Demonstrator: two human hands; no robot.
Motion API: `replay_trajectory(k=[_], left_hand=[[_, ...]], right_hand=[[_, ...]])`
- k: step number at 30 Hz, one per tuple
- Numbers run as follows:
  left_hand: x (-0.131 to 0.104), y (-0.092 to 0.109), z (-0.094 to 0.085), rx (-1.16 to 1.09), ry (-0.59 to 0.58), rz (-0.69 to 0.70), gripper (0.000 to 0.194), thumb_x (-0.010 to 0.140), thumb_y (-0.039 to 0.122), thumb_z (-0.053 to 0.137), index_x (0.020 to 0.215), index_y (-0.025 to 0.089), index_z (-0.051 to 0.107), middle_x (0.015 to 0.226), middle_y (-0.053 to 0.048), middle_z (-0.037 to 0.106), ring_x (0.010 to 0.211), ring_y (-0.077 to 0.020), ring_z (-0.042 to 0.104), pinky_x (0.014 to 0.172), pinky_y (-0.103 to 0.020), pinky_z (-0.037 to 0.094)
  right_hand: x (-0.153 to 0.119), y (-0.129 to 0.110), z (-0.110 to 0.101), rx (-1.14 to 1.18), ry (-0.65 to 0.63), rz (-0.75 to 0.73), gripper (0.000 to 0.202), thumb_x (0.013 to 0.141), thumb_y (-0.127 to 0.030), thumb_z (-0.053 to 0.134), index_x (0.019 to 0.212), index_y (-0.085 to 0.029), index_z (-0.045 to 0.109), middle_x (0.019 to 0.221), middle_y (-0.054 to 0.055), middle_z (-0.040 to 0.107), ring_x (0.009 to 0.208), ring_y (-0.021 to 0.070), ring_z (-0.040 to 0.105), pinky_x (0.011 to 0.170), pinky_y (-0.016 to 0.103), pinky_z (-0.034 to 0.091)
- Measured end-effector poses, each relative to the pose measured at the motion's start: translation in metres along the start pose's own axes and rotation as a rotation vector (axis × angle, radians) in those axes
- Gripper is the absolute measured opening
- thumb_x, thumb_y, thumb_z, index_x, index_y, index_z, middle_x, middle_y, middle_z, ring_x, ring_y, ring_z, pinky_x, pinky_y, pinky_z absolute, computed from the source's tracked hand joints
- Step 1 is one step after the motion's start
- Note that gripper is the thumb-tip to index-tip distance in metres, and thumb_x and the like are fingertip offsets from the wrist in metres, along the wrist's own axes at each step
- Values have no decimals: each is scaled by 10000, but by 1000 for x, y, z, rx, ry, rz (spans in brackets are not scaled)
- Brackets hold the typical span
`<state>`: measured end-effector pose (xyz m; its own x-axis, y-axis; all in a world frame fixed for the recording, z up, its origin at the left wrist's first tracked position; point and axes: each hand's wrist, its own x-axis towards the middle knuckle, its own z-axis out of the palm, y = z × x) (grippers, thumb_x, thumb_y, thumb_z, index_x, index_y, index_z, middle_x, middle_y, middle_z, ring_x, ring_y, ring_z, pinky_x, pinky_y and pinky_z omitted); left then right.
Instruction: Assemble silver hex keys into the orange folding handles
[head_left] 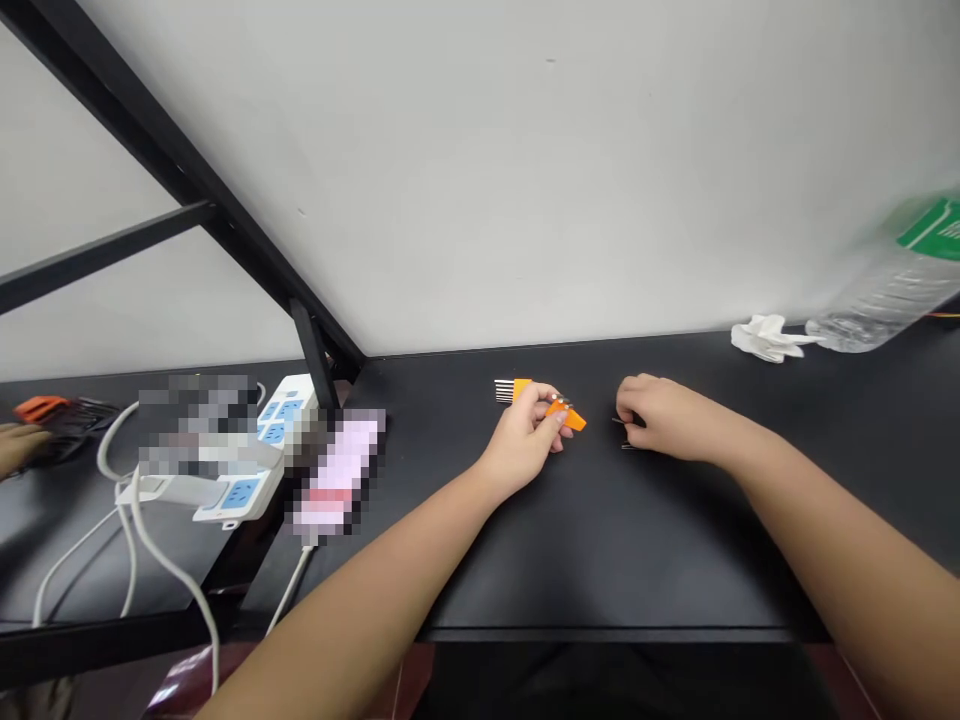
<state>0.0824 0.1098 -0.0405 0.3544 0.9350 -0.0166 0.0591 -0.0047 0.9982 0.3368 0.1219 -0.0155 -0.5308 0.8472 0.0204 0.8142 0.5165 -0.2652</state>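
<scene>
My left hand (525,440) is closed around a small orange plastic holder (571,416), with small dark and silver bits showing at its upper edge. Just behind that hand, another orange piece (522,388) lies on the black tabletop, a row of thin silver prongs pointing left from it. To the right, my right hand (652,415) is low over the table, its fingers bent together. A thin dark metal rod (618,421) juts from its fingertips, and a second thin rod (628,447) shows just below them. The fingers hide most of both.
Left of my forearm lie a phone (341,470) on a charging cable and a white power strip (289,410) with cords. A black metal frame (217,210) rises there. Beyond it is another person's hand (19,447). Crumpled tissue (769,338) and a plastic bottle (885,300) are at back right.
</scene>
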Motion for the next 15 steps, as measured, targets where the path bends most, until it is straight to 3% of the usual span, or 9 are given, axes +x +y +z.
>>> replay_trajectory(k=[5,9,15], left_hand=[[-2,4,0,8,26,22,359,921,508,665,1085,209,554,795,-23,706,551,-100,543,556,-243,453],[-4,8,0,-16,20,40,373,907,513,684,1084,206,568,756,-10,691,539,-98,527,564,-249,452],[-4,5,0,-10,-7,45,369,918,517,677,1086,203,579,752,-16,696,548,-103,541,570,-253,461]], right_hand=[[-1,-25,-11,269,123,-60,79,884,-166,540,867,-230,584,771,-17,644,630,136,555,613,263,428],[-3,-35,-13,256,237,-198,147,967,-188,503,913,-226,635,841,23,664,720,150,591,665,277,446],[-2,-32,-10,269,231,-243,206,1024,-208,478,979,-229,678,912,42,674,798,159,630,715,294,480]])
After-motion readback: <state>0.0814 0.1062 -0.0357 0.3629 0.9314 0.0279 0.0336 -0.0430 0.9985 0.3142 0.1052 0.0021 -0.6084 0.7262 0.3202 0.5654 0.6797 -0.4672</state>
